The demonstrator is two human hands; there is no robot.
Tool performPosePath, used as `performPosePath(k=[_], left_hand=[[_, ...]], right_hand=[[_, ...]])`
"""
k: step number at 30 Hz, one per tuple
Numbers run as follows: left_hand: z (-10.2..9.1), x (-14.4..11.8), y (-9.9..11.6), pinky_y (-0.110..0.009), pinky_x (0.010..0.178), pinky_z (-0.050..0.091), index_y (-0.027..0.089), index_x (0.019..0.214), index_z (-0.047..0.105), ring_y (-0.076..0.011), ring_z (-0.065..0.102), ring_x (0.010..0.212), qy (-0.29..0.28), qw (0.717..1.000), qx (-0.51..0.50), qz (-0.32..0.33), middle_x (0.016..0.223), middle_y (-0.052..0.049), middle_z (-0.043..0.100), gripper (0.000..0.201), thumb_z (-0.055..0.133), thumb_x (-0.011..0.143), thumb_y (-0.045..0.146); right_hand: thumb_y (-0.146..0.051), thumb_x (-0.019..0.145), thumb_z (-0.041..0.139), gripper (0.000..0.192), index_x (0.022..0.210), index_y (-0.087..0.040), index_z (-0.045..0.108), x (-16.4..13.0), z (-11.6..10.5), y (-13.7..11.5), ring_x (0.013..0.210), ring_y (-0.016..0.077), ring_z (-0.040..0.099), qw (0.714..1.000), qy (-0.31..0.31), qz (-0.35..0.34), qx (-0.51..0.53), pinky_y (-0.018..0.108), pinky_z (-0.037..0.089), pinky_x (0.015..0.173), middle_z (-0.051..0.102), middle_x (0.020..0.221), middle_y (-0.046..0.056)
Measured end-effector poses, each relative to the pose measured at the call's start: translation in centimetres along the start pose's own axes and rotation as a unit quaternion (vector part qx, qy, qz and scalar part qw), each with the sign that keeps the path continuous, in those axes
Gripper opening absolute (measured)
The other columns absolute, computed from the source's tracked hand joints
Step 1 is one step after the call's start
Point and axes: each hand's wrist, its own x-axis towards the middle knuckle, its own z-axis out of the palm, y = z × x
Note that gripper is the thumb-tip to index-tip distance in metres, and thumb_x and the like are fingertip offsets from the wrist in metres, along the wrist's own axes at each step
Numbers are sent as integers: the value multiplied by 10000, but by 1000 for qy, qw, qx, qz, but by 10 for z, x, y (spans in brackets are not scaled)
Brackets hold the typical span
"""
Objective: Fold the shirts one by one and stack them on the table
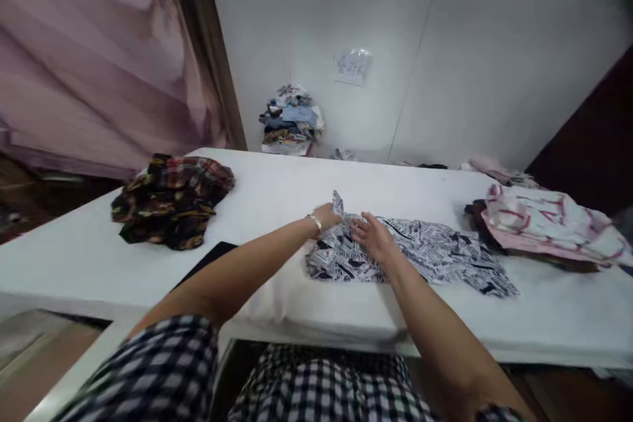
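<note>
A black-and-white patterned garment (430, 252) lies spread on the white table (277, 191) in front of me. My left hand (327, 216), with a bracelet at the wrist, pinches a raised corner of this garment at its far left edge. My right hand (374, 237) rests flat on the cloth just right of that corner, fingers spread and pressing down.
A crumpled dark plaid garment (171, 201) lies at the table's left. A pink and white striped pile (548, 223) sits at the right. A stack of folded clothes (291, 120) stands against the white wall behind. A pink curtain (89, 53) hangs at left.
</note>
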Motion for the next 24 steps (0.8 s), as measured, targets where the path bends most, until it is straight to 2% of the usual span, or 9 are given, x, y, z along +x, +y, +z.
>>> performPosePath(k=[2,5,9,11,15,17,19,21,24], left_hand=[[18,-2,16,-325,747,521,129,1328,482,-270,668,942,-52,997,-54,3,1211,-168,639,670,631,778,481],[24,-4,17,-296,634,522,170,1359,451,-219,683,809,-60,988,-141,13,1241,-142,626,640,575,817,486],[6,-2,-25,-239,602,496,161,1227,563,-171,662,796,74,990,-124,11,1237,-114,628,475,530,839,432],[2,0,-50,-242,618,494,153,1197,576,-171,662,802,89,993,-79,-25,1210,-112,642,446,495,853,425],[13,6,-76,-283,776,485,162,1046,656,-227,644,969,58,997,-5,-46,1120,-102,688,356,543,817,410],[21,12,-75,-299,829,467,177,1040,666,-253,623,1033,60,997,-2,-38,1122,-103,689,369,607,764,414],[26,18,-69,-306,828,465,187,1048,666,-262,624,1026,65,997,-12,-30,1100,-103,695,387,650,719,391],[27,24,-62,-309,798,469,187,941,687,-266,636,978,67,997,-32,-22,1003,-95,716,291,662,700,348],[20,31,-46,-310,715,481,170,752,664,-264,648,884,67,995,-80,-10,850,-91,712,141,634,726,305]], right_hand=[[-428,840,536,302,1087,-260,577,-3,-14,-2,951,189,665,999,26,-11,-23,353,503,878,698,1066,30],[-394,781,599,419,1174,-251,567,-9,-36,-3,1049,193,635,994,73,-46,-67,354,477,943,681,1133,43],[-358,729,658,576,1282,-249,537,-13,-61,2,1246,218,511,976,105,-107,-160,378,441,1004,551,1353,78],[-356,733,650,595,1304,-238,534,-12,-66,5,1260,235,496,957,91,-130,-242,408,425,1022,521,1387,83],[-344,771,593,493,1252,-236,593,-5,-58,9,1266,241,487,872,79,-204,-438,455,350,1085,549,1359,56],[-318,792,570,437,1214,-221,625,-2,-46,7,1297,237,453,823,67,-250,-505,442,308,1114,554,1354,60],[-287,797,566,468,1257,-207,597,3,-32,4,1303,241,444,796,45,-267,-542,428,300,1117,546,1362,77],[-267,777,595,592,1358,-214,500,9,-20,2,1274,254,471,791,28,-252,-556,429,336,1087,534,1372,91],[-244,730,642,764,1443,-238,368,23,-10,5,1135,252,573,829,25,-212,-517,418,421,991,597,1290,93]])
